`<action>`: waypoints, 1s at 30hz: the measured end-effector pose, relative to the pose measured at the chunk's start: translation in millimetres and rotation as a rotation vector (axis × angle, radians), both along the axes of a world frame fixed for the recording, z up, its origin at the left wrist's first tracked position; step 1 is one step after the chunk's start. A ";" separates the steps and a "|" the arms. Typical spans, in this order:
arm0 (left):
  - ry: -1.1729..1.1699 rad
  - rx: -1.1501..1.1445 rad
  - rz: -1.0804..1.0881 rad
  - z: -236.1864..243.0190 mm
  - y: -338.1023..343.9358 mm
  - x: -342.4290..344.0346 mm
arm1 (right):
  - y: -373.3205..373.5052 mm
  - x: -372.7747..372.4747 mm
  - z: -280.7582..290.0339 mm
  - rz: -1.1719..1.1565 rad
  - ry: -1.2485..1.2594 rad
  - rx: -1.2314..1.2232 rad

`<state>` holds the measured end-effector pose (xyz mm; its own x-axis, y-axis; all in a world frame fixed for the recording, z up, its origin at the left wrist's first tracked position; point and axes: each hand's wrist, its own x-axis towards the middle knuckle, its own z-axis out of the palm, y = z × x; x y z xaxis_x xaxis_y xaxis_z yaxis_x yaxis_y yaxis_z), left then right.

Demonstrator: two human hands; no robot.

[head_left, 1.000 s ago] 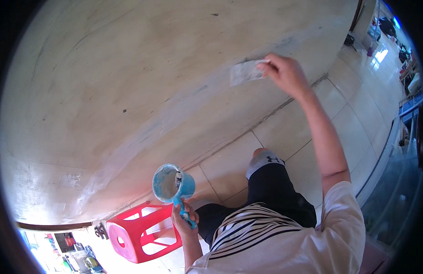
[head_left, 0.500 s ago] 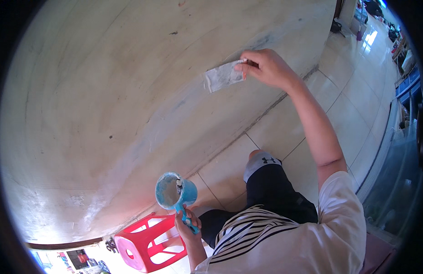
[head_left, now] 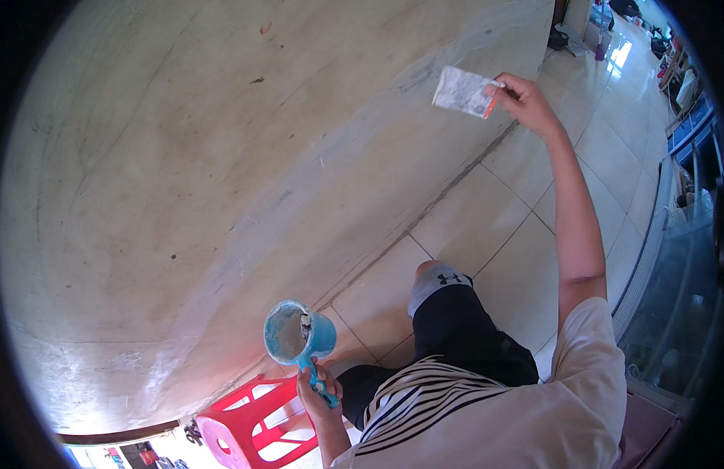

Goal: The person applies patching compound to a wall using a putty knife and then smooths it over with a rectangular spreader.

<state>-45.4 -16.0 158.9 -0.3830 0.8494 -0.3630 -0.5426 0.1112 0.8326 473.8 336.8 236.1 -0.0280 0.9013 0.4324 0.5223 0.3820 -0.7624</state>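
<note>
My left hand (head_left: 321, 391) is wrapped round the handle of a blue plastic dipper (head_left: 323, 334). Its rim and inside are coated with whitish paste, and a small dark-and-pale object, its kind unclear, sits at the inner wall. Up at the right, my right hand (head_left: 526, 102) pinches one end of a flat rectangular putty scraper (head_left: 462, 91). Grey-white residue covers its face, and orange shows along the edge by my fingers. In this view the scraper overlaps the beige wall (head_left: 182, 156); whether it touches cannot be told. A pale smeared band (head_left: 299, 180) runs diagonally along the wall.
A red plastic stool (head_left: 244, 426) stands at lower left beside the wall. Light floor tiles (head_left: 455, 203) meet the wall along a dark, rough joint. A glass-sided case (head_left: 670, 305) is at the right, with goods lining the far right aisle.
My right hand has moved right and slightly up with the scraper, which has tilted the other way. The view has shifted slightly; my left hand still holds the dipper.
</note>
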 end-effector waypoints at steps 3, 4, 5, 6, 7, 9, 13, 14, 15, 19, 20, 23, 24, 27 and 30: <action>0.005 -0.023 0.013 0.6 0.4 0.1 | -13.1 -49.7 16.7 0.181 0.053 -0.027; 0.010 -0.032 0.018 -1.0 -1.3 -5.7 | -16.4 -72.6 21.3 0.237 0.083 -0.049; 0.008 -0.041 0.024 -1.1 -2.9 -7.0 | -16.5 -86.7 28.0 0.292 0.107 -0.072; 0.002 -0.038 0.022 -0.6 -3.0 -7.0 | -11.4 -93.7 32.2 0.248 0.092 -0.060; -0.003 -0.034 0.017 -0.2 -2.4 -6.9 | -3.8 -96.8 34.3 0.199 0.077 -0.048; -0.002 -0.028 0.006 -2.3 -2.5 -9.9 | 10.4 -92.4 29.8 0.105 0.054 -0.039; 0.014 -0.017 -0.003 -12.3 -2.6 -14.7 | 35.9 -70.7 16.4 -0.077 0.036 0.023; 0.019 -0.017 -0.002 -14.2 -2.5 -15.3 | 41.2 -63.6 13.7 -0.122 0.037 0.056; 0.016 -0.018 -0.011 -18.5 -2.6 -18.1 | 46.3 -55.2 7.3 -0.110 0.049 0.070; 0.004 -0.041 -0.024 -20.3 -4.3 -24.3 | 53.2 -19.4 0.2 -0.052 0.145 0.098; -0.001 -0.050 -0.024 -18.8 -5.2 -24.1 | 51.0 -9.3 0.6 -0.036 0.181 0.099; -0.007 -0.068 -0.034 -7.4 -4.9 -17.9 | 27.5 7.3 11.0 0.069 0.214 -0.094; 0.000 -0.068 -0.041 -4.0 -1.6 -15.1 | 20.5 1.5 14.2 0.156 0.211 -0.081; 0.009 -0.075 -0.057 1.7 1.3 -13.0 | 3.3 -55.7 23.1 0.372 0.146 -0.039; -0.001 -0.064 -0.059 2.4 -1.1 -14.4 | -4.5 -109.3 32.0 0.431 -0.015 0.079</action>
